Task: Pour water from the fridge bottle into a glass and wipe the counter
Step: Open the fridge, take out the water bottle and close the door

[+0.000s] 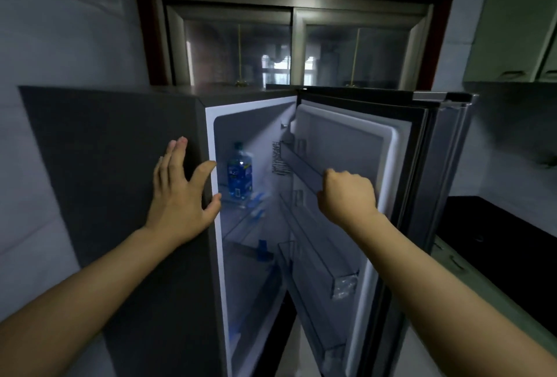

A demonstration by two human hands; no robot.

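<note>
A dark grey fridge (120, 165) stands before me with its door (361, 165) swung open to the right. On an upper glass shelf inside stands a clear water bottle (239, 171) with a blue label and blue cap, upright. My left hand (180, 192) presses flat against the fridge's left side panel, fingers straight, thumb at the front edge. My right hand (346, 192) is curled round the rail of an upper door shelf (301, 165). No glass or cloth is in view.
Lower glass shelves (250, 226) and door racks (316, 262) hold little; small blue items lie near the bottle. A dark counter (497, 241) lies to the right of the door. A window with a red frame (295, 45) is behind the fridge.
</note>
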